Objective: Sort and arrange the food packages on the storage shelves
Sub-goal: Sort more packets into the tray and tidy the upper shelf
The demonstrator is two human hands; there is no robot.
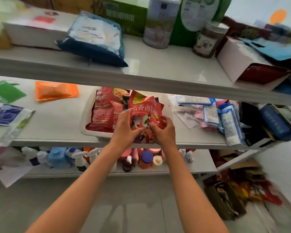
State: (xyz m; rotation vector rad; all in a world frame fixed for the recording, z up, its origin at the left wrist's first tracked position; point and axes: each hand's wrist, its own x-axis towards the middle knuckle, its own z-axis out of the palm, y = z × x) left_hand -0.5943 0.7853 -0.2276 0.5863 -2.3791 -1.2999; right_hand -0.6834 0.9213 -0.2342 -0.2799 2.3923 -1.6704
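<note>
Both my hands hold a stack of red seasoning packets (145, 113) over the front of a white bin (84, 121) on the middle shelf (57, 125). My left hand (126, 126) grips the stack's left edge, and my right hand (163, 130) pinches its lower right corner. A larger red food bag (104, 110) lies inside the bin to the left. An orange pouch (55, 90) lies on the same shelf further left. Blue-and-white packages (213, 113) are heaped to the right.
The top shelf (158, 68) carries a blue-and-white bag (96, 39), a white tin (161, 24), a jar (207, 41) and boxes. Bottles (146, 159) crowd the bottom shelf. Green and blue packets (5, 105) lie at the far left. More bags (238, 192) sit on the floor, right.
</note>
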